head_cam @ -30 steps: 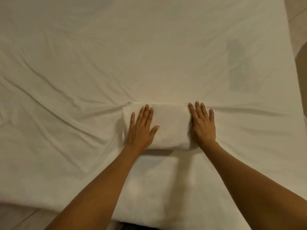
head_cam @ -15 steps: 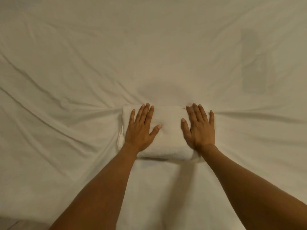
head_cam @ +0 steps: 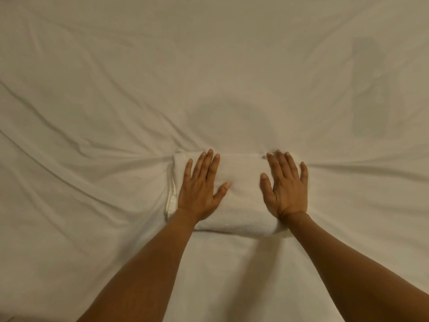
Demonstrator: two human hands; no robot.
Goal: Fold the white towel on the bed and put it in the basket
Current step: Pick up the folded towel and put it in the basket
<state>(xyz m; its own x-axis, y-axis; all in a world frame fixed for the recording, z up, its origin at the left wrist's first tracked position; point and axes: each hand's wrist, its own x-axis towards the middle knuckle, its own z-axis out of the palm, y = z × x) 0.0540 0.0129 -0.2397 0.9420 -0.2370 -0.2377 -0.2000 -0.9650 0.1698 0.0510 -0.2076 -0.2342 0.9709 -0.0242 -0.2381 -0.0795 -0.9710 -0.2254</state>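
The white towel (head_cam: 241, 196) lies folded into a thick compact rectangle on the bed, in the middle of the view. My left hand (head_cam: 200, 187) rests flat on its left half, fingers spread and pointing away from me. My right hand (head_cam: 286, 187) lies flat on its right end, fingers apart, thumb toward the middle. Both palms press down on the towel; neither grips it. No basket is in view.
The white bed sheet (head_cam: 116, 101) fills nearly the whole view, with long creases running out from the towel to left and right. A faint grey shadow patch (head_cam: 369, 89) lies on the sheet at the upper right.
My right hand has shifted from the towel's right edge onto its top, thumb now spread. The view has moved forward, so the floor at the upper right is out of sight.
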